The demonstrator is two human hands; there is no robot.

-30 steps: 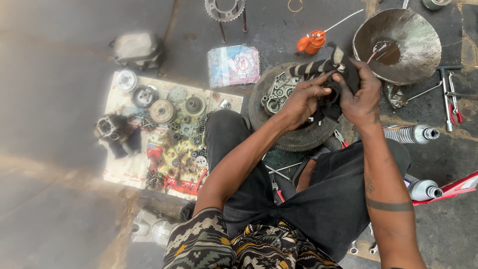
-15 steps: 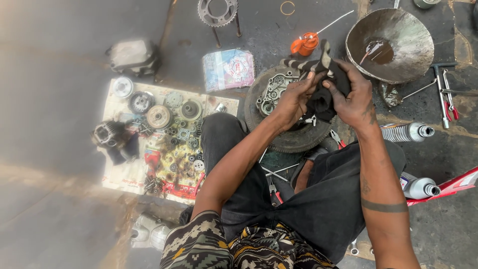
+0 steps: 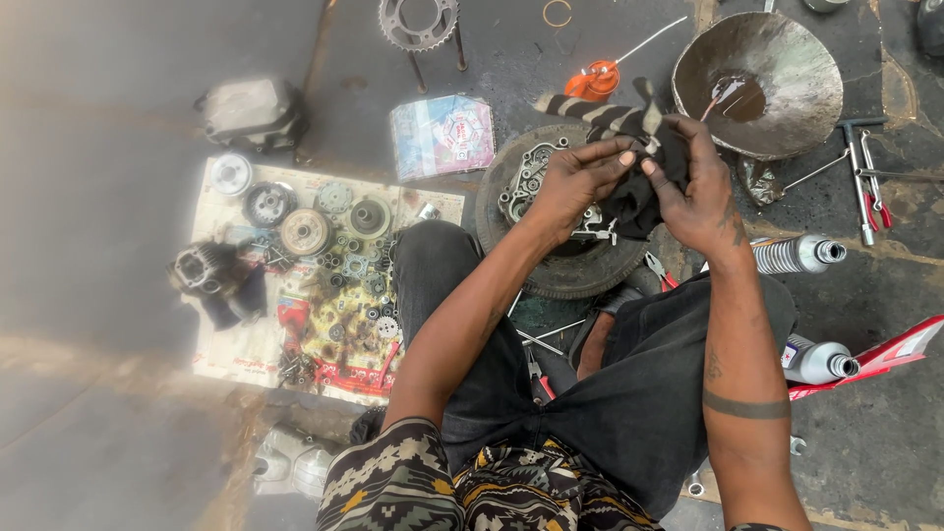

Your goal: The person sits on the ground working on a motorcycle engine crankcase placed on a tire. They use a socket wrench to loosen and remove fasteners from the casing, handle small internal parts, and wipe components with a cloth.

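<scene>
- Left hand [image 3: 570,182] and right hand [image 3: 693,187] both pinch a dark striped rag [image 3: 629,172], fingers clenched on it.
- Rag hangs above an engine cover [image 3: 536,177] on a tyre [image 3: 560,275].
- Metal bowl [image 3: 787,108] sits nearby on the floor.

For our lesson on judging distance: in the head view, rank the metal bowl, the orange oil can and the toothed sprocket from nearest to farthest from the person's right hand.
1. Orange oil can, just above-left of the right hand.
2. Metal bowl, upper right.
3. Toothed sprocket, top edge, far left.
</scene>
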